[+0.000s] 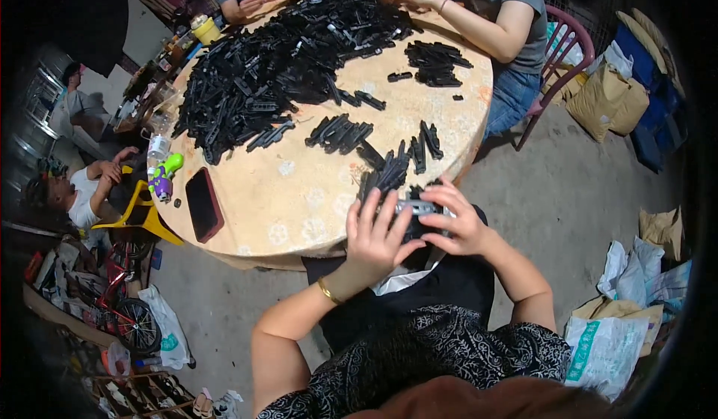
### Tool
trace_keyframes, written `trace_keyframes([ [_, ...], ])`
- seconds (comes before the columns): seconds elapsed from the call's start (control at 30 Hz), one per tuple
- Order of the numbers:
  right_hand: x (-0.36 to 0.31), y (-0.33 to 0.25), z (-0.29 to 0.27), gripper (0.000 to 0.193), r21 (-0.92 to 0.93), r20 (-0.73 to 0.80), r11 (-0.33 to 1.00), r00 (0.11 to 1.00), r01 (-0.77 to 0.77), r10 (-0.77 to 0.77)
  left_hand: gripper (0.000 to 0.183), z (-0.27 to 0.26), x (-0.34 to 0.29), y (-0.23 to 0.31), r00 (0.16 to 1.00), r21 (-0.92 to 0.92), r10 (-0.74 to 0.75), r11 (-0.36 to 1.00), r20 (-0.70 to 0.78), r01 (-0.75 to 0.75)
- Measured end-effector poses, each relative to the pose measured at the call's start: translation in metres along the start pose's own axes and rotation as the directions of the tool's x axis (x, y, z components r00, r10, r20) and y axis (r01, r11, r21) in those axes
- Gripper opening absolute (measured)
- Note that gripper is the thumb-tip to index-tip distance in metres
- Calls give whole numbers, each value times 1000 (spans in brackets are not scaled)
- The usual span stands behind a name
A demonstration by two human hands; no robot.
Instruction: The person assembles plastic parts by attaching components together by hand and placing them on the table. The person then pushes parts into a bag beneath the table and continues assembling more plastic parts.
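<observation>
At the table's near edge, my right hand is closed round a slim black plastic piece with a greyish shine, thumb below and fingers above. Close beside it on the left, my left hand has its fingers stretched out and apart, against the near end of a bundle of black plastic strips. Whether its thumb touches the piece in my right hand I cannot tell. More dark pieces lie under and between my hands, partly hidden by the fingers. A few loose strips lie just beyond my right hand.
A big heap of black pieces covers the far left of the round table. Smaller piles lie nearer. A phone and a toy water gun sit at the left edge. Two people work across the table.
</observation>
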State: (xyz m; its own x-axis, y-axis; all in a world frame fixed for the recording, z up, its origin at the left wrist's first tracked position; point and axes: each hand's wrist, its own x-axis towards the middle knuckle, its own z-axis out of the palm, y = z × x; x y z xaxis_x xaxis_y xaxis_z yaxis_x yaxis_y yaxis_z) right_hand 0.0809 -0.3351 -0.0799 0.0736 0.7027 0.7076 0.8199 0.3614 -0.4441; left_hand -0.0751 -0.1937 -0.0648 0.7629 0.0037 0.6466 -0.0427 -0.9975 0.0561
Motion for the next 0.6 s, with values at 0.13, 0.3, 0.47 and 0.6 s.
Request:
trace_keyframes([
  [0.13,-13,-6,-3,33,1,73,1000,997,29,-29,45,12,-18,14,997,93,74,993,24,-76],
  [0.3,-23,3,4,15,128,207,992,978,-3,-24,43,17,-33,21,972,-54,132,991,196,-123],
  [0.47,-14,14,-11,13,-57,-214,998,977,-5,-7,28,11,-38,22,934,-370,107,928,342,29],
  [0.6,25,35,-18,36,-297,-378,933,922,-206,84,17,-18,8,-1,969,-371,248,899,-7,-233],
])
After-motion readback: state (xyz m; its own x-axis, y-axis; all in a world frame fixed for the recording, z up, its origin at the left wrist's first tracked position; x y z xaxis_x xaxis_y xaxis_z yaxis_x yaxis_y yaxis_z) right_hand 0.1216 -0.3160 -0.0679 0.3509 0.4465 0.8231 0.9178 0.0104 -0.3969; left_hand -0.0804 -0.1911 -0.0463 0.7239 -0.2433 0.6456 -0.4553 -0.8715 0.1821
